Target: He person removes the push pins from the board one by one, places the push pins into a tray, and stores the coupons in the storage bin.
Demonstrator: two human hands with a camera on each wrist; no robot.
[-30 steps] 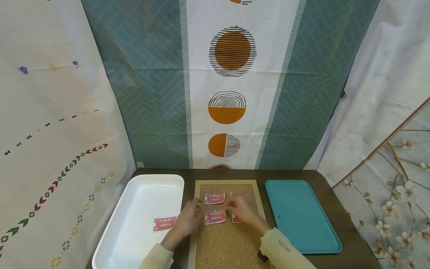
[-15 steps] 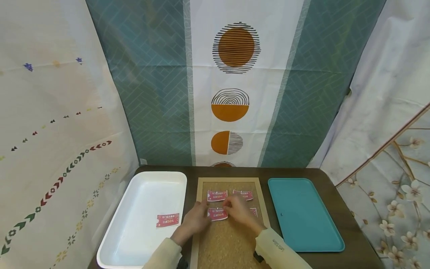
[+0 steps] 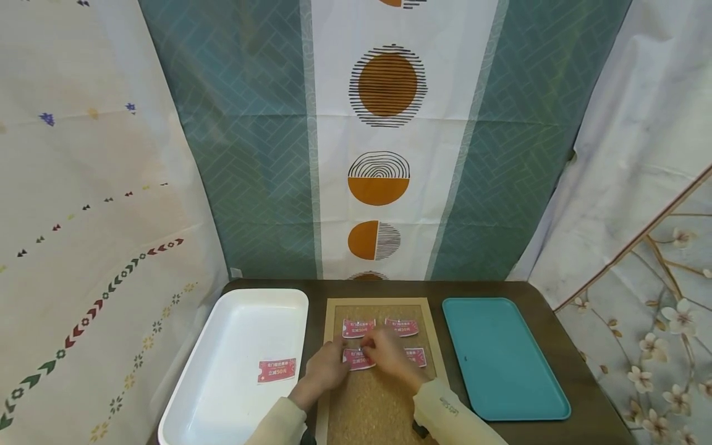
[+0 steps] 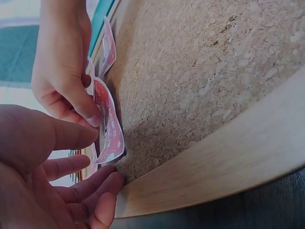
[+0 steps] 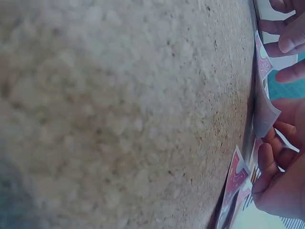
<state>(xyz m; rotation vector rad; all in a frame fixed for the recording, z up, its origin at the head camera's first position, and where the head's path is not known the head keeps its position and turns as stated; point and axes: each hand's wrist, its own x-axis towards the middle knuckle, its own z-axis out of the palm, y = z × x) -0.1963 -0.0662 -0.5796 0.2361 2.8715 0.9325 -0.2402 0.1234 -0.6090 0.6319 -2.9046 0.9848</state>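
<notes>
Several red coupons with white print are on a cork board (image 3: 378, 408) with a light wooden frame. My right hand (image 3: 389, 357) has its thumb and fingers together at the top edge of the lower left coupon (image 3: 356, 360), pinching what looks like a small pushpin, mostly hidden by the fingertips. In the left wrist view that coupon (image 4: 112, 136) bows away from the cork. My left hand (image 3: 327, 366) rests by its left edge, fingers loosely spread, some fingertips at the wooden frame. Other coupons sit at upper left (image 3: 358, 328), upper right (image 3: 402, 327) and lower right (image 3: 416, 356).
A white tray (image 3: 194, 377) stands left of the board, with one more red coupon (image 3: 277, 370) inside. To the right lies a flat teal tray (image 3: 506, 358). Dark table (image 3: 534, 309) shows around them; patterned cloths (image 3: 256, 185) hang behind and at the sides.
My right hand has come left and down from the right-hand coupons to the top of the lower left one. My left hand has moved slightly right, to that coupon's left edge.
</notes>
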